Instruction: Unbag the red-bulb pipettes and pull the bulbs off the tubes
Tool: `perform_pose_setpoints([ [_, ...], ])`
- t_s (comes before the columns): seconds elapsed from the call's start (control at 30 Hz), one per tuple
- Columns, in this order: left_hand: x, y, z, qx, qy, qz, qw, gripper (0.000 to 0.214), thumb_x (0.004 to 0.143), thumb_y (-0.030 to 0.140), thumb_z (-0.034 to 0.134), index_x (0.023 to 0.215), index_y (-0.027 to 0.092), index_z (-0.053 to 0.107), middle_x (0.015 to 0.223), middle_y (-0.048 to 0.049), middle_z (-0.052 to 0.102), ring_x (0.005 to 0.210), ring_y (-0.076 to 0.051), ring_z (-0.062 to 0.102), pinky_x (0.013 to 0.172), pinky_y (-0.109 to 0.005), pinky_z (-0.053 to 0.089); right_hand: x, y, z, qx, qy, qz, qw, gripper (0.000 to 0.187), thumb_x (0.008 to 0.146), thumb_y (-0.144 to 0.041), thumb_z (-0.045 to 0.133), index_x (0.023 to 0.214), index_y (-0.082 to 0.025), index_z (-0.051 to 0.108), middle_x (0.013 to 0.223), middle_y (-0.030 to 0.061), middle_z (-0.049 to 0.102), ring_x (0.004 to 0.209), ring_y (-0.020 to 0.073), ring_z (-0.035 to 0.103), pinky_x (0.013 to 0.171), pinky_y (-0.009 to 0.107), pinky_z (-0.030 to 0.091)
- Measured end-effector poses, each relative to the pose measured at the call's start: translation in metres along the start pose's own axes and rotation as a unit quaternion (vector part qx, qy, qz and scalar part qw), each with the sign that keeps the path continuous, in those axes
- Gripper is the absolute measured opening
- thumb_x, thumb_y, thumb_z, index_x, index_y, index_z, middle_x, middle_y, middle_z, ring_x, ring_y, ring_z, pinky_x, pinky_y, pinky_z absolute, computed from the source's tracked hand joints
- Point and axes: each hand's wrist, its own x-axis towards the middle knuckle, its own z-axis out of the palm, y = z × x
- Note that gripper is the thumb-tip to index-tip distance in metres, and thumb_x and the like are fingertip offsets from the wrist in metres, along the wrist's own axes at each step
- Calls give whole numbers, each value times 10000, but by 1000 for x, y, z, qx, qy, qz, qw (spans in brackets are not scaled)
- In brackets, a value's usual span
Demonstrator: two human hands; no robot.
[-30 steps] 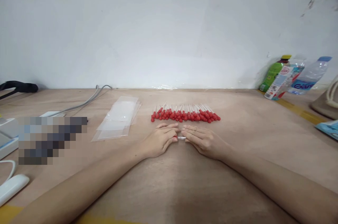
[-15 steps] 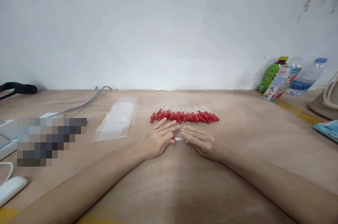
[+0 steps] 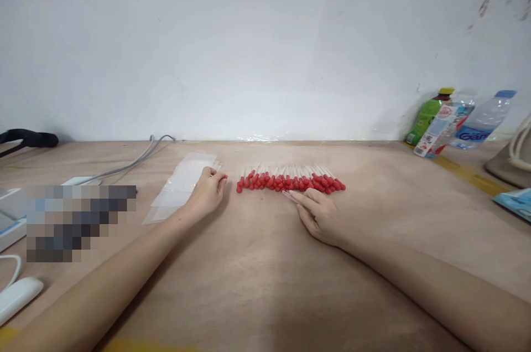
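Observation:
A row of thin clear sticks with red bulb-like ends [image 3: 290, 181] lies on the table, red ends toward me. My right hand [image 3: 319, 213] is just in front of the row, fingers closed on a thin clear stick [image 3: 289, 195] that points left toward the red ends. Farther left, my left hand [image 3: 208, 191] is at the right edge of a stack of clear plastic bags [image 3: 182, 183] and covers part of it. Its thumb and fingers are pinched together; what is between them, if anything, I cannot make out.
At the back right stand a green bottle [image 3: 427, 119], a carton [image 3: 435, 130] and a clear water bottle [image 3: 483, 119]. A blue packet [image 3: 514, 202] is at the right edge. Grey cables [image 3: 133, 162] and a white device [image 3: 20, 296] lie on the left.
My hands have moved apart from over the clear stick. The left went left to the plastic bags; the right shifted slightly right, with a stick now showing at its fingertips.

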Motion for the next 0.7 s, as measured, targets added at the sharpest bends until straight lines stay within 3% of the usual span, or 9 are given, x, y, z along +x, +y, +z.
perform_pose_setpoints([
  [0.17, 0, -11, 5, 101, -32, -4, 994, 309, 795, 141, 405, 1071, 121, 542, 930, -104, 523, 793, -206, 569, 732, -316, 463, 15, -15, 8, 2, -20, -1, 1000, 231, 852, -124, 356, 974, -140, 552, 759, 55, 533, 708, 150, 490, 638, 266, 415],
  [0.4, -2, -7, 12, 147, -50, 13, 988, 235, 844, 251, 399, 948, 132, 572, 906, -97, 560, 769, -212, 576, 675, -307, 444, 34, -28, 26, -129, -59, -69, 987, 217, 814, -101, 390, 736, -130, 590, 715, 70, 539, 630, 149, 443, 594, 278, 358],
  [0.6, -6, 2, 7, 174, 33, 53, 983, 281, 847, 383, 420, 875, 183, 616, 907, -81, 606, 894, -263, 517, 750, -381, 370, 37, -36, 29, -35, -101, -4, 994, 172, 817, -206, 451, 812, -117, 598, 749, 66, 537, 696, 152, 470, 650, 270, 388],
  [0.7, -7, 13, 5, 156, 69, 63, 983, 268, 847, 393, 426, 855, 210, 621, 925, -61, 616, 899, -250, 499, 748, -386, 334, 36, -38, 27, 27, -120, 20, 992, 241, 800, -330, 515, 874, -117, 600, 805, 74, 528, 745, 160, 477, 693, 286, 404],
])
